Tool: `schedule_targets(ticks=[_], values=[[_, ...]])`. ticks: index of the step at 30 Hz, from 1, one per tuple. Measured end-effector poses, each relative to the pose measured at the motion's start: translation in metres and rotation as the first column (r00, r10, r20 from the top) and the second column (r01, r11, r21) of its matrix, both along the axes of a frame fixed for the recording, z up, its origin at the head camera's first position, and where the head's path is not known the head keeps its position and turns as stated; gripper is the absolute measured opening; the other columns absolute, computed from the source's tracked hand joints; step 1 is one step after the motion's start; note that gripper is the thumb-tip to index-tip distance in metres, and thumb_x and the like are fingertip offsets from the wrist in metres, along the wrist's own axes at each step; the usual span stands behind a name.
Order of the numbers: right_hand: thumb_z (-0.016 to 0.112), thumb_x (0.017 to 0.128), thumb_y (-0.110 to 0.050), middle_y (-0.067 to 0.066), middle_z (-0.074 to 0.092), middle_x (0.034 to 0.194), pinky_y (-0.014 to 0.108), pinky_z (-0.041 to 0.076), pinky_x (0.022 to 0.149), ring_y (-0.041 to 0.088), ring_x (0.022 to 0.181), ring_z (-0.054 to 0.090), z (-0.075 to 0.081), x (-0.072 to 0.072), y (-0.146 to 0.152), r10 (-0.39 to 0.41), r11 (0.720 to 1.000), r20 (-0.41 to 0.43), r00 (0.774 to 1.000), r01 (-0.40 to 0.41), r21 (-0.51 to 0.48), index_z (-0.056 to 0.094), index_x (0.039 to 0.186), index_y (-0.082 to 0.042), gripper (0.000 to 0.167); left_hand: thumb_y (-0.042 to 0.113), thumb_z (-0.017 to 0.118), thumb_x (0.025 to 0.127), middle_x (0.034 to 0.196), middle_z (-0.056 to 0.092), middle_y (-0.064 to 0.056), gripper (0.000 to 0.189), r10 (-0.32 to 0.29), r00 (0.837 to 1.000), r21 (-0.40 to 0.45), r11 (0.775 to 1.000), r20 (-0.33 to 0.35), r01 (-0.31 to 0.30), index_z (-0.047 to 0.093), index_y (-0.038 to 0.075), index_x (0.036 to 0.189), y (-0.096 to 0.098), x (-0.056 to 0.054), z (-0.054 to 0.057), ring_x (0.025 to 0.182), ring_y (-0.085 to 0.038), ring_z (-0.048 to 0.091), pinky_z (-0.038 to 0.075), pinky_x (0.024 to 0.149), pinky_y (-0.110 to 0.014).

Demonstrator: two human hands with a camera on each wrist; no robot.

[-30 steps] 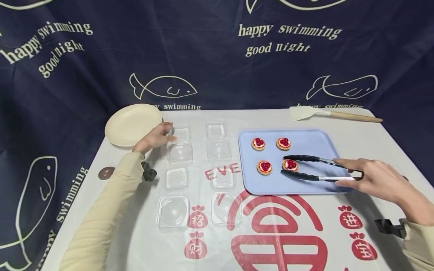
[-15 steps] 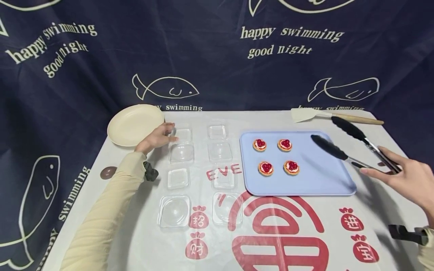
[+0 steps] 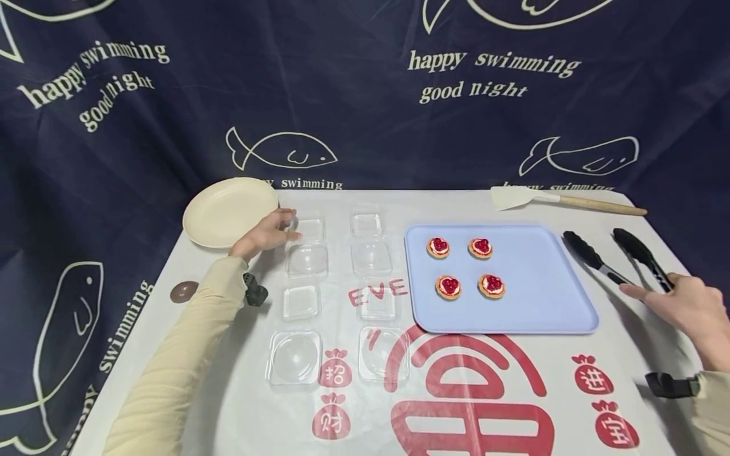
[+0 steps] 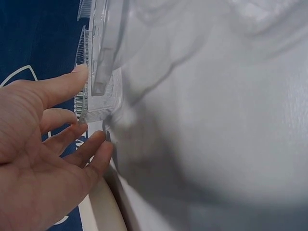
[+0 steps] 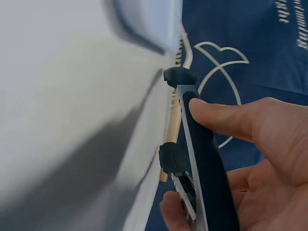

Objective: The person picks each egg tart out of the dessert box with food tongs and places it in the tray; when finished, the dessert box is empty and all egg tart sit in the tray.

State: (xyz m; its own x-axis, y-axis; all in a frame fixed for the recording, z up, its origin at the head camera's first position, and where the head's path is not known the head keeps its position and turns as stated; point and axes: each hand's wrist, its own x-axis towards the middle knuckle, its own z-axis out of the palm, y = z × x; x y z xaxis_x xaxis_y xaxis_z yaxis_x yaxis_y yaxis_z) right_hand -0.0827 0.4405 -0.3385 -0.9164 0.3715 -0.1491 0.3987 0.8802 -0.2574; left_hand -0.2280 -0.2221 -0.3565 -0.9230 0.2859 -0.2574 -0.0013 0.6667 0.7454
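My right hand [image 3: 690,307] grips a pair of tongs [image 3: 644,250] beside the tray's right edge. Their black tips stand apart with nothing between them; in the right wrist view the thumb lies along one dark arm of the tongs [image 5: 204,159]. On the blue tray [image 3: 547,304] sit several small tarts [image 3: 492,286] with red topping and white cream. At the back left, my left hand [image 3: 265,235] has its thumb and relaxed fingers right at the left edge of a clear plastic container [image 3: 310,229]. In the left wrist view the thumb overlaps the container's ribbed side [image 4: 83,103].
Several more clear containers and lids [image 3: 295,358] stand in two columns left of the tray. An oval cream plate [image 3: 228,209] lies behind the left hand. A spatula [image 3: 570,199] rests along the back edge, and a brown oval object [image 3: 184,291] lies at the left.
My right hand has drawn the tongs off the front right tart, out past the tray's right edge and down towards the table. The tarts and left hand stay put.
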Motion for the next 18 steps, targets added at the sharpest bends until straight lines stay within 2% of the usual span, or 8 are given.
schedule_targets(ticks=[3,6,8,10,13,18], values=[[0.065,0.086,-0.053,0.041,0.051,0.087,0.042,0.040,0.048,0.052,0.076,0.051,-0.005,0.000,0.004,0.040,0.999,-0.011,0.999,-0.040,0.002,0.051,0.098,0.013,0.069,0.006,0.057,0.095,0.157,0.018,-0.028,0.064,-0.006,1.000,0.003,1.000,-0.003,0.006,0.025,-0.015,0.146,0.002,0.000,0.000,0.144,-0.044,0.020,0.018,0.120,-0.049],[0.065,0.086,-0.050,0.022,0.050,0.066,0.033,0.036,0.044,0.036,0.060,0.051,-0.008,-0.001,0.006,0.078,0.997,-0.001,0.997,-0.078,0.023,0.050,0.075,0.006,0.059,0.007,0.058,0.095,0.157,0.018,-0.028,0.064,-0.010,1.000,0.001,1.000,-0.006,0.010,0.026,-0.015,0.146,0.003,0.000,0.000,0.144,-0.044,0.020,0.018,0.120,-0.049],[0.065,0.086,-0.047,0.017,0.048,0.063,0.032,0.036,0.045,0.031,0.058,0.049,-0.009,-0.003,0.006,0.097,0.995,0.026,0.995,-0.098,0.031,0.049,0.067,0.002,0.055,0.007,0.058,0.095,0.157,0.018,-0.028,0.064,-0.008,1.000,-0.005,1.000,-0.006,0.007,0.026,-0.014,0.146,0.004,0.000,0.001,0.144,-0.044,0.021,0.018,0.120,-0.049],[0.065,0.085,-0.046,0.014,0.048,0.061,0.031,0.037,0.046,0.028,0.056,0.048,-0.011,-0.005,0.006,0.110,0.993,0.056,0.992,-0.113,0.038,0.047,0.061,-0.002,0.053,0.007,0.058,0.095,0.157,0.018,-0.027,0.065,-0.008,1.000,-0.009,1.000,-0.005,0.008,0.026,-0.014,0.146,0.004,0.001,0.001,0.144,-0.044,0.021,0.018,0.120,-0.049],[0.065,0.085,-0.044,0.015,0.048,0.062,0.031,0.038,0.046,0.028,0.057,0.049,-0.012,-0.006,0.007,0.122,0.991,0.079,0.989,-0.126,0.045,0.048,0.060,-0.002,0.051,0.007,0.058,0.094,0.157,0.018,-0.028,0.064,-0.018,1.000,-0.010,1.000,-0.014,0.018,0.027,-0.014,0.146,0.004,0.001,0.002,0.144,-0.044,0.021,0.019,0.120,-0.049],[0.065,0.085,-0.045,0.012,0.047,0.059,0.031,0.037,0.047,0.026,0.055,0.048,-0.013,-0.005,0.008,0.144,0.988,0.071,0.987,-0.147,0.043,0.044,0.059,-0.005,0.052,0.007,0.060,0.093,0.154,0.024,-0.030,0.066,-0.008,1.000,-0.028,1.000,-0.027,0.007,0.027,-0.014,0.146,0.003,-0.001,0.001,0.142,-0.044,0.025,0.021,0.119,-0.050]])
